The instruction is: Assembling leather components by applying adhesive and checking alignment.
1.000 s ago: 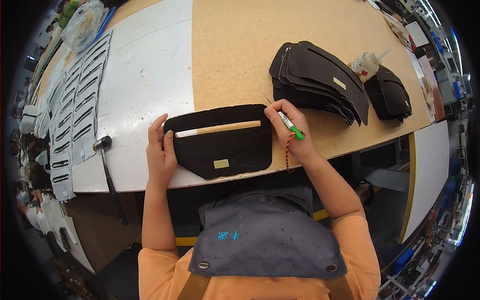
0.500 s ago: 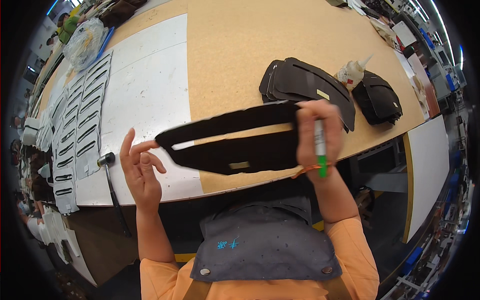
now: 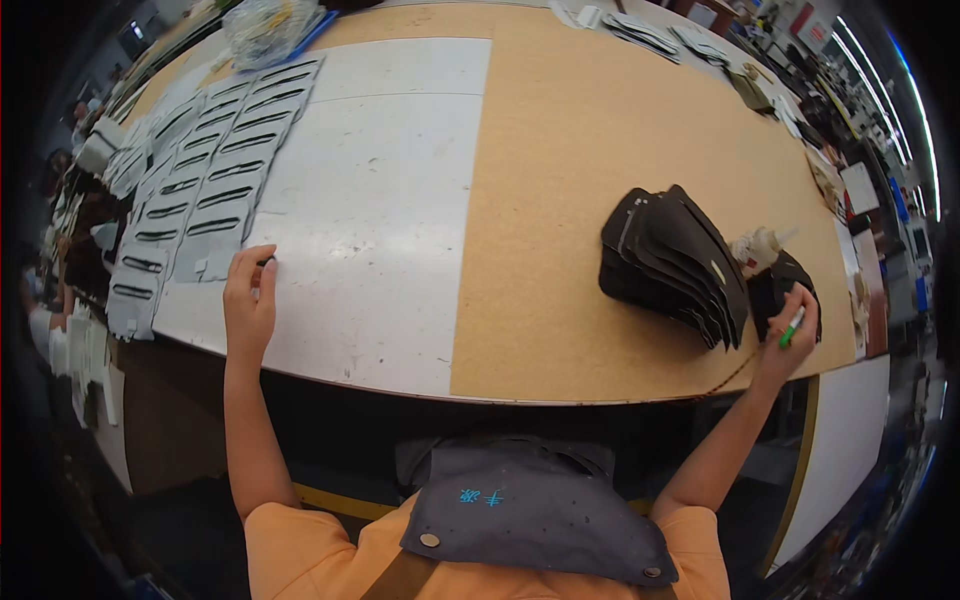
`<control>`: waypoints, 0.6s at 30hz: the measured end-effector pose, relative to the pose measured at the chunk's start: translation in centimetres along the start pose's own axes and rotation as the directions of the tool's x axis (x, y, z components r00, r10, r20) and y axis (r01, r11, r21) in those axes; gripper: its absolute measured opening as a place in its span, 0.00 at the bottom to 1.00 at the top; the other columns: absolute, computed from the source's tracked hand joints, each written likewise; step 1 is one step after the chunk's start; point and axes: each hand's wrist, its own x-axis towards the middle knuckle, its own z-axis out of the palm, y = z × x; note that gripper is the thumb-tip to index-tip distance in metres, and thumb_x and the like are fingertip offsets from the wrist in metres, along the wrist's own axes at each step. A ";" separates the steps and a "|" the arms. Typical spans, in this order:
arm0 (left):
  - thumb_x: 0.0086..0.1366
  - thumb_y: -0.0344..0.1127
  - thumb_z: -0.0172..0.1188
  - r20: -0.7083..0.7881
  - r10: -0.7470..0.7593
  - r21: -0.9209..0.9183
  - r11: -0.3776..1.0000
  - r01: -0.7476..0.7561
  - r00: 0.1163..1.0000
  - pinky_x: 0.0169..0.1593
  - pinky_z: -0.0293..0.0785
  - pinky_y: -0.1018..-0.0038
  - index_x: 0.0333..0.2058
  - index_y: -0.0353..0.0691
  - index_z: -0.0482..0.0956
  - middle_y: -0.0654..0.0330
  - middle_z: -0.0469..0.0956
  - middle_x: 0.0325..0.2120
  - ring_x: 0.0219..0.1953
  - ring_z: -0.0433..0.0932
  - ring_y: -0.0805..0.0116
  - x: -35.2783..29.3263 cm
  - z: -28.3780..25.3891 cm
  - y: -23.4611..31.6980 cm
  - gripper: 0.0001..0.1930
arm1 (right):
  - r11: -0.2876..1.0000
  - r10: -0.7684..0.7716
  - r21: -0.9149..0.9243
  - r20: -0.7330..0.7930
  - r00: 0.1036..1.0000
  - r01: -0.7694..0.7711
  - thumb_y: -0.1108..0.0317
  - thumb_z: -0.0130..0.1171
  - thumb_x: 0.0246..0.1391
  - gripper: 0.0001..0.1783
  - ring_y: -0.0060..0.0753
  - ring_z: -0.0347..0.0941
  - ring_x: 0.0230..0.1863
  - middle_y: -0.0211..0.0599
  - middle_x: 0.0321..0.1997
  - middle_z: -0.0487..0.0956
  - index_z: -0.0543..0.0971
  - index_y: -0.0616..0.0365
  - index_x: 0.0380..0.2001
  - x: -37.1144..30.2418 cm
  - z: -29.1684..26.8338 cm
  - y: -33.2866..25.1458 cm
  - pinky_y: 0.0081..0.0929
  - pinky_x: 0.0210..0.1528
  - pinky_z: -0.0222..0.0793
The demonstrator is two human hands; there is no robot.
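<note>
your left hand (image 3: 250, 305) lies flat on the white sheet (image 3: 370, 220) near the worktop's front edge, fingers spread and holding nothing, its fingertips just beside the nearest of the grey slotted templates (image 3: 200, 180). those templates lie in overlapping rows along the left edge, running back toward a clear plastic bag (image 3: 268, 25) at the far left corner.

your right hand (image 3: 785, 335) is out at the right end of the front edge, fingers closed round a green marker (image 3: 792, 326), and it touches the small dark pile (image 3: 785, 295) there. just left of that pile stands the big fanned stack of dark cut pieces (image 3: 670, 265), one piece showing a small pale rectangular label (image 3: 718, 271) near its right side. a small whitish squeeze bottle (image 3: 757, 248) stands between the two dark heaps, touching or nearly touching both; which, you cannot tell.

the bare tan board (image 3: 600, 120) fills the middle and back of the worktop. more flat pieces (image 3: 660, 35) lie along the far right edge, too small to make out. a grey apron (image 3: 530, 510) hangs below the front edge, with a small blue mark on it.
</note>
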 end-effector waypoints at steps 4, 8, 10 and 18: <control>0.60 0.31 0.55 -0.012 -0.088 0.146 0.985 0.088 0.996 0.42 0.71 0.68 0.40 0.37 0.76 0.55 0.74 0.39 0.37 0.75 0.57 3.6 -0.1 -5.9 0.10 | 0.968 0.148 0.199 0.035 0.988 -0.152 0.55 0.50 0.61 0.19 0.11 0.62 0.23 0.29 0.37 0.76 0.76 0.57 0.46 -0.5 -3.6 -2.2 0.12 0.27 0.58; 0.56 0.35 0.59 -0.022 -0.064 0.450 0.891 0.067 0.998 0.47 0.70 0.64 0.41 0.38 0.77 0.51 0.74 0.41 0.43 0.74 0.53 4.6 -2.1 -11.3 0.13 | 0.974 0.038 0.219 0.060 0.997 -0.050 0.59 0.48 0.63 0.18 0.13 0.60 0.24 0.30 0.36 0.76 0.76 0.60 0.48 -1.1 -3.6 -3.9 0.14 0.29 0.59; 0.56 0.35 0.60 0.017 -0.137 0.511 0.853 0.109 0.990 0.47 0.70 0.64 0.41 0.38 0.77 0.50 0.74 0.41 0.44 0.73 0.53 5.0 -2.9 -11.9 0.14 | 0.970 0.025 0.240 0.085 0.996 -0.044 0.60 0.47 0.63 0.18 0.13 0.60 0.24 0.31 0.36 0.76 0.75 0.60 0.48 -1.5 -3.0 -4.7 0.14 0.29 0.59; 0.53 0.33 0.61 0.330 -0.205 0.474 0.880 0.026 0.921 0.41 0.72 0.65 0.34 0.37 0.77 0.53 0.75 0.33 0.36 0.76 0.52 7.3 -4.0 -12.6 0.10 | 0.955 -0.029 0.295 0.139 0.990 -0.014 0.64 0.47 0.63 0.16 0.14 0.61 0.22 0.36 0.32 0.76 0.75 0.64 0.46 -3.3 -1.9 -5.9 0.13 0.27 0.58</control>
